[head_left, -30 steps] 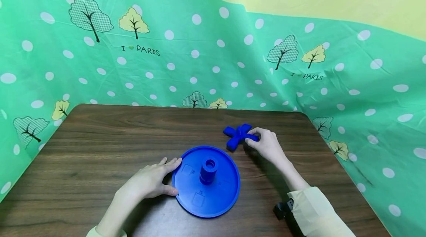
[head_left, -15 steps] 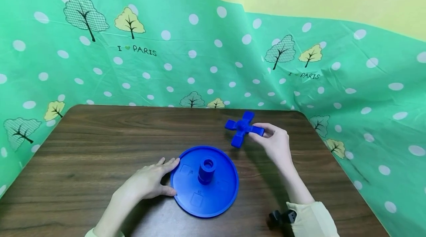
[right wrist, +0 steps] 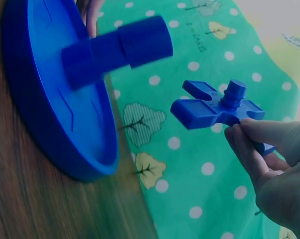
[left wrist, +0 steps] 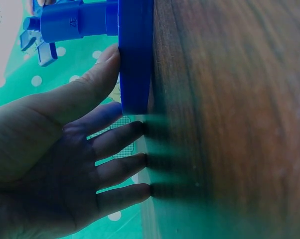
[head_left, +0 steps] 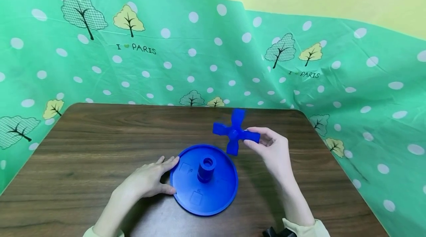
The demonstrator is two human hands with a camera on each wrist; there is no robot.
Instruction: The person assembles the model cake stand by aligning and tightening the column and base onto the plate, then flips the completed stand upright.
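Observation:
A round blue plate point(head_left: 216, 196) with a raised rim lies on the table, a hollow blue post point(head_left: 206, 170) upright at its middle. The left hand point(head_left: 146, 179) rests at the plate's left edge, thumb and fingers spread; in the left wrist view its thumb point(left wrist: 102, 72) touches the rim. Between thumb and fingers the right hand point(head_left: 274, 148) pinches one arm of a blue four-armed cross point(head_left: 234, 133), held above the table behind and right of the post. In the right wrist view a short ridged peg point(right wrist: 234, 92) stands out from the cross point(right wrist: 195, 112).
The brown wooden table point(head_left: 116, 137) runs back to a green dotted cloth point(head_left: 199, 41) hanging behind it. A black object point(head_left: 277, 232) sits by the right sleeve point(head_left: 307, 228) at the bottom edge.
The right hand has raised the cross off the table, then brought it left towards the post, tilting it. The left hand has stayed at the plate's edge.

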